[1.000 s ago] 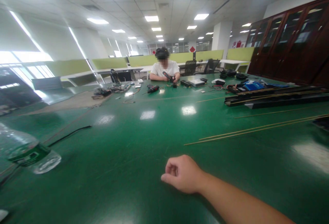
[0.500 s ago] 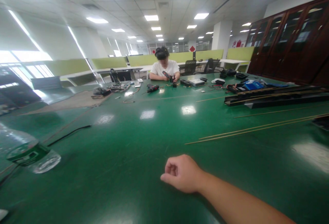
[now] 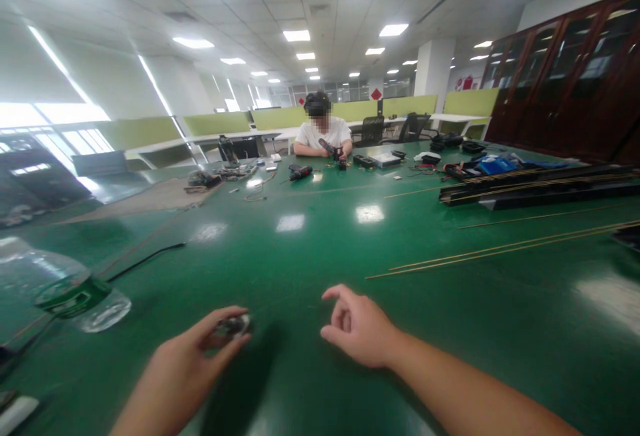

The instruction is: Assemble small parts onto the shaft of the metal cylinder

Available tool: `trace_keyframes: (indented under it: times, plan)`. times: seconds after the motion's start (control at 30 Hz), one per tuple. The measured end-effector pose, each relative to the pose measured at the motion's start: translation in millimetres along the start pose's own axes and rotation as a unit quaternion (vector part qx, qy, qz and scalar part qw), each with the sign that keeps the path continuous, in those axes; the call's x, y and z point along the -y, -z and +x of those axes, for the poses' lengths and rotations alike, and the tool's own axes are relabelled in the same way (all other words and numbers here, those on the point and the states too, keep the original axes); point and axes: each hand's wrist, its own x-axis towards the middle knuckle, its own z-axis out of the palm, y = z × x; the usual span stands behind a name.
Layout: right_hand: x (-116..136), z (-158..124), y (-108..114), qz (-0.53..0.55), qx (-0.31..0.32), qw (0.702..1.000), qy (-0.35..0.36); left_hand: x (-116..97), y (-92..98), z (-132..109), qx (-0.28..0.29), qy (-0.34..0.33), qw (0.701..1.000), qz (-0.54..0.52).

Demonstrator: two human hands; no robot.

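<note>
My left hand (image 3: 183, 363) is at the lower left, a little above the green tabletop (image 3: 300, 396). Its thumb and fingers pinch a small round dark-and-silver object (image 3: 234, 325), whose exact kind I cannot make out. To the right, my right hand (image 3: 363, 329) rests near or on the table with nothing in it. The index finger points out to the left, the thumb stands apart from it, and the other fingers curl in. A gap of bare table lies between the two hands.
A clear plastic bottle with a green label (image 3: 83, 296) is at the left, near a black cable (image 3: 145, 263). Thin brass-coloured rods (image 3: 480, 250) lie beyond my right hand. Black metal profiles (image 3: 540, 189) are at the right. Across the table sits a person (image 3: 324, 133) holding a power tool.
My left hand has come into view from the lower left with the small round object in its fingers. My right index finger has stretched out from its curl.
</note>
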Motion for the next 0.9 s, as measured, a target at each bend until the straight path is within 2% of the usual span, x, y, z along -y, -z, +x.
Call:
trace_keyframes:
  times: [0.1, 0.17, 0.23, 0.3, 0.43, 0.53, 0.7, 0.8, 0.9]
  plan:
    - [-7.0, 4.3, -1.9, 0.079, -0.052, 0.995, -0.021, -50.9, -44.0, 27.0, 0.072, -0.091, 0.992, -0.047]
    - [-11.4, 7.1, -2.5, 0.121, -0.069, 0.990, -0.020, -81.5, -72.3, 39.3, 0.086, -0.157, 0.981, -0.080]
    - [-14.0, 8.7, -2.2, 0.133, -0.079, 0.988, -0.010, -97.7, -94.1, 46.1, 0.089, -0.210, 0.966, -0.119]
    - [-14.3, 8.9, -1.2, 0.117, -0.092, 0.989, -0.007, -98.2, -108.6, 48.8, 0.079, -0.239, 0.955, -0.159]
    - [-11.3, 7.0, 0.6, 0.057, -0.096, 0.994, -0.015, -78.1, -121.0, 48.3, 0.053, -0.246, 0.946, -0.204]
    - [-9.4, 6.3, 1.3, 0.020, -0.086, 0.996, -0.014, -69.4, -121.7, 47.4, 0.044, -0.251, 0.944, -0.212]
    - [-7.2, 6.2, 1.3, -0.001, -0.075, 0.997, 0.001, -70.6, -119.8, 47.3, 0.014, -0.272, 0.939, -0.212]
    - [-6.2, 5.8, 0.8, -0.015, -0.075, 0.997, -0.005, -71.6, -119.7, 47.3, 0.015, -0.276, 0.934, -0.226]
    - [-5.1, 5.1, 0.9, -0.019, -0.070, 0.997, -0.012, -71.9, -120.2, 47.9, 0.028, -0.253, 0.938, -0.237]
